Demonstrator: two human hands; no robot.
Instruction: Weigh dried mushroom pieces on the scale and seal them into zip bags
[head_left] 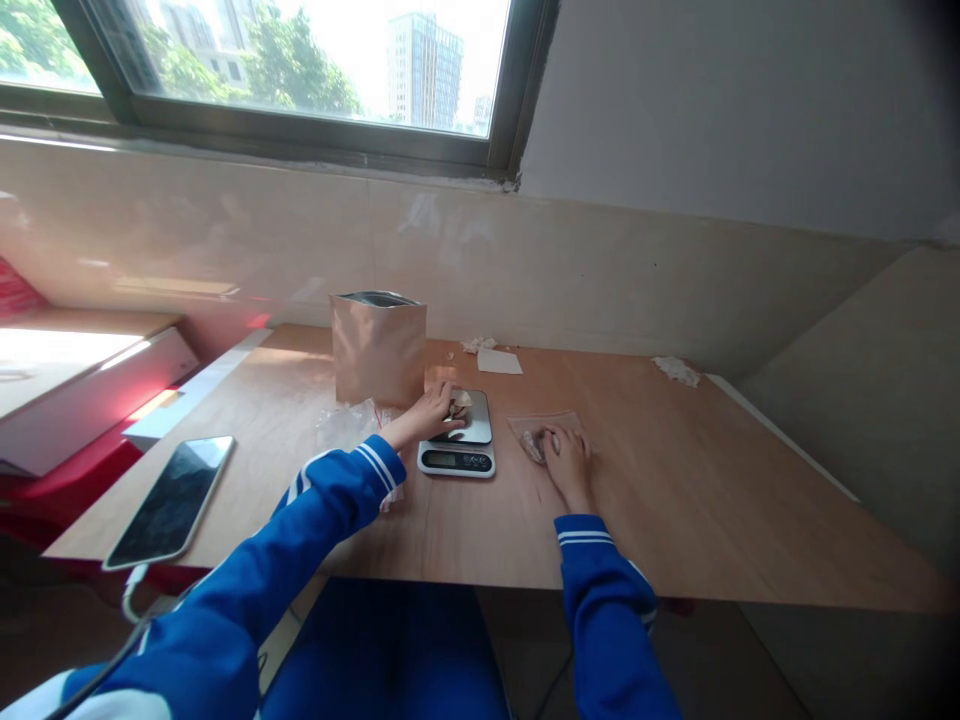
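Observation:
My left hand (pixel 429 415) reaches over the steel plate of a small white kitchen scale (pixel 474 432). Its thumb and fingers close around a small pale, dry-looking piece (pixel 460 399); the exact kind cannot be made out. Dim digits are on the scale's display, too faint to read. To the right of the scale, my right hand (pixel 570 458) curls over a clear plastic zip bag (pixel 531 424) lying flat. Its fingers press on the bag, where a greyish lump (pixel 533 446) shows at the fingertips. The palm hides part of the bag.
An open brown foil pouch (pixel 379 350) stands behind the scale. Clear plastic bags (pixel 341 425) lie beneath my left forearm. A charging phone (pixel 174 500) is at the left. White paper (pixel 499 361) and crumpled tissue (pixel 676 371) lie near the back wall.

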